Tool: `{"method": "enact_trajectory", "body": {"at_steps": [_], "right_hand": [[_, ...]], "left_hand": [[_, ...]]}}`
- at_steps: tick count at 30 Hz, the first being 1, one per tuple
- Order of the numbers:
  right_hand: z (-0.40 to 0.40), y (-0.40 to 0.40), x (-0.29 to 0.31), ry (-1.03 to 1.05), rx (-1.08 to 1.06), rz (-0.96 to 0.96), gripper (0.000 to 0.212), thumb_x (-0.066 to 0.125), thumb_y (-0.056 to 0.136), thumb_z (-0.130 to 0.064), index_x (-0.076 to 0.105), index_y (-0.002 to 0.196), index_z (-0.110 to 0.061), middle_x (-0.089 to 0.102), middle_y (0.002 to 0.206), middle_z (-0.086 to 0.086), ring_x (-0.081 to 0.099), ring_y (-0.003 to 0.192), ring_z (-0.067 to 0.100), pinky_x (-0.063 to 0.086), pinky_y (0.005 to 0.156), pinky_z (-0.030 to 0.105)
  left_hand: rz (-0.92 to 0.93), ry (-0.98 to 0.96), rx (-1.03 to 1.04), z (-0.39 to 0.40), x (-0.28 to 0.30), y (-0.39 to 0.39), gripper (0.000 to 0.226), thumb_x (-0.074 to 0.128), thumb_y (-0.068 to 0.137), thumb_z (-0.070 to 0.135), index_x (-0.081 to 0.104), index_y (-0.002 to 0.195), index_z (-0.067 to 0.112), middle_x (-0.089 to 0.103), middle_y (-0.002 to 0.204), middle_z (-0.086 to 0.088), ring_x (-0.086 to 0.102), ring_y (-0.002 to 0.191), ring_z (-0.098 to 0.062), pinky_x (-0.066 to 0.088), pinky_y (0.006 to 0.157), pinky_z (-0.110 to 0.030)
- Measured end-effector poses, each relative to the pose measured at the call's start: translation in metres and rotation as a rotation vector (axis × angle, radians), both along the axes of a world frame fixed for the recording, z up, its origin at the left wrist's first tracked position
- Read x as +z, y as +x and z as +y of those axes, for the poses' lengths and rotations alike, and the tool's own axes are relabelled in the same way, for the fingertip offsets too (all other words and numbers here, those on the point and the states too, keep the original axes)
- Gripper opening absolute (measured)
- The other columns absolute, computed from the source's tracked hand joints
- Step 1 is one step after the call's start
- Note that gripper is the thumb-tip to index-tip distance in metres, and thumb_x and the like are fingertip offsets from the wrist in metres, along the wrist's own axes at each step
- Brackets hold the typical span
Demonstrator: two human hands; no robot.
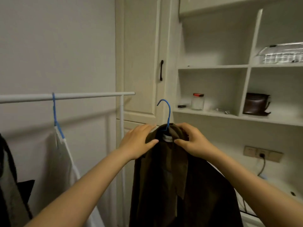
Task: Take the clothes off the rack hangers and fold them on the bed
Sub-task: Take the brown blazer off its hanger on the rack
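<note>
At the far left edge a dark garment point(8, 177) hangs, cut by the frame. Beside it a pale, thin cloth garment point(62, 169) hangs from a blue hanger point(55, 115) on the white round rail of the rack point(82, 95). The rail is bare from that hanger to its right end, which stops just before the cream cupboard door point(139, 63) with a black handle point(161, 70).

The left hand point(139, 140) grips the left shoulder of a dark brown jacket point(172, 185), fingers curled over the top and thumb pressed on the front. The jacket is of soft, matte cloth with a white label at the collar. It hangs on a second blue hanger point(167, 112), a thin wire shape whose hook stands free in the air, off the rail and right of it. The right hand point(191, 141) pinches the collar at the right side.

Further right, open shelves point(213, 112) hold a glass jar with a red lid point(197, 101) and a brown leather bag point(256, 104). A wire basket point(282, 54) sits on the shelf above.
</note>
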State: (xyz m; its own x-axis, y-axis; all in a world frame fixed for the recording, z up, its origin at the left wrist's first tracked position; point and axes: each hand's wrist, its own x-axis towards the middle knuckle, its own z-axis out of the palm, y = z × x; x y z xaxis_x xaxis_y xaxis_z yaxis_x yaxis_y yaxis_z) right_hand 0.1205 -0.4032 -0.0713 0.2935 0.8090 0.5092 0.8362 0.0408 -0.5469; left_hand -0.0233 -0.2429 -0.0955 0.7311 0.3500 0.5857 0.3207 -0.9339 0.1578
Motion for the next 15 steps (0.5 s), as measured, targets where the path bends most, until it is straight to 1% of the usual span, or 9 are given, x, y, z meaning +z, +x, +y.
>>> {"method": "enact_trajectory", "body": {"at_steps": [2,5,6,8,9,10,11,13,15], "right_hand": [[-0.036,0.002,0.0,0.005,-0.025,-0.035,0.034,0.066,0.083,-0.011,0.053,0.108,-0.031,0.059,0.104,-0.007,0.058,0.097,0.008,0.05,0.086,0.027],[-0.099,0.003,0.004,-0.007,-0.083,-0.097,0.033,0.066,0.084,-0.01,0.055,0.109,-0.028,0.061,0.104,-0.007,0.059,0.097,0.007,0.049,0.084,0.021],[-0.121,0.004,0.006,-0.012,-0.098,-0.114,0.032,0.066,0.084,-0.01,0.056,0.11,-0.026,0.062,0.104,-0.007,0.059,0.097,0.006,0.049,0.083,0.018],[-0.157,0.008,0.009,-0.025,-0.138,-0.149,0.03,0.066,0.085,-0.011,0.057,0.111,-0.024,0.062,0.103,-0.01,0.059,0.095,0.003,0.049,0.081,0.016],[-0.183,0.009,0.011,-0.043,-0.184,-0.18,0.029,0.066,0.086,-0.013,0.057,0.109,-0.027,0.061,0.1,-0.014,0.058,0.093,0.001,0.049,0.079,0.015],[-0.2,0.011,0.012,-0.068,-0.218,-0.206,0.027,0.065,0.086,-0.015,0.056,0.107,-0.03,0.06,0.097,-0.017,0.058,0.092,-0.001,0.047,0.077,0.015],[-0.225,0.013,0.012,-0.082,-0.277,-0.222,0.025,0.064,0.087,-0.016,0.056,0.105,-0.031,0.06,0.095,-0.017,0.058,0.09,0.0,0.047,0.076,0.016],[-0.273,0.015,0.008,-0.091,-0.391,-0.221,0.021,0.064,0.087,-0.015,0.061,0.105,-0.024,0.063,0.096,-0.008,0.059,0.089,0.009,0.049,0.077,0.024],[-0.325,0.009,0.003,-0.061,-0.487,-0.205,0.02,0.064,0.086,-0.012,0.063,0.106,-0.016,0.065,0.097,-0.001,0.06,0.089,0.015,0.05,0.08,0.031]], "left_hand": [[-0.021,-0.027,-0.073,-0.026,-0.006,0.013,0.058,0.05,0.089,0.051,0.034,0.141,0.033,0.043,0.141,0.012,0.039,0.129,-0.01,0.035,0.105,-0.033],[-0.036,-0.063,-0.155,-0.068,-0.014,0.036,0.05,0.051,0.089,0.049,0.042,0.136,0.035,0.052,0.133,0.012,0.046,0.123,-0.012,0.033,0.102,-0.032],[-0.048,-0.116,-0.178,-0.082,-0.017,0.044,0.044,0.051,0.089,0.048,0.047,0.131,0.035,0.056,0.127,0.011,0.05,0.118,-0.014,0.035,0.098,-0.032],[-0.069,-0.279,-0.21,-0.104,-0.025,0.059,0.033,0.051,0.088,0.051,0.057,0.116,0.035,0.066,0.11,0.006,0.058,0.105,-0.018,0.045,0.089,-0.034],[-0.079,-0.34,-0.235,-0.124,-0.027,0.07,0.034,0.049,0.086,0.057,0.059,0.111,0.036,0.068,0.103,0.004,0.061,0.099,-0.02,0.048,0.084,-0.036],[-0.087,-0.368,-0.249,-0.138,-0.03,0.075,0.038,0.046,0.084,0.061,0.06,0.11,0.037,0.069,0.1,0.003,0.062,0.096,-0.02,0.05,0.079,-0.036],[-0.092,-0.374,-0.284,-0.159,-0.032,0.083,0.038,0.045,0.084,0.061,0.061,0.111,0.039,0.07,0.098,0.004,0.063,0.094,-0.02,0.05,0.077,-0.034],[-0.116,-0.364,-0.341,-0.207,-0.032,0.09,0.033,0.047,0.089,0.053,0.063,0.113,0.037,0.07,0.095,0.002,0.063,0.092,-0.021,0.047,0.071,-0.031],[-0.168,-0.358,-0.369,-0.257,-0.034,0.093,0.032,0.048,0.09,0.05,0.068,0.106,0.031,0.07,0.09,-0.002,0.063,0.089,-0.025,0.044,0.066,-0.03]]}}
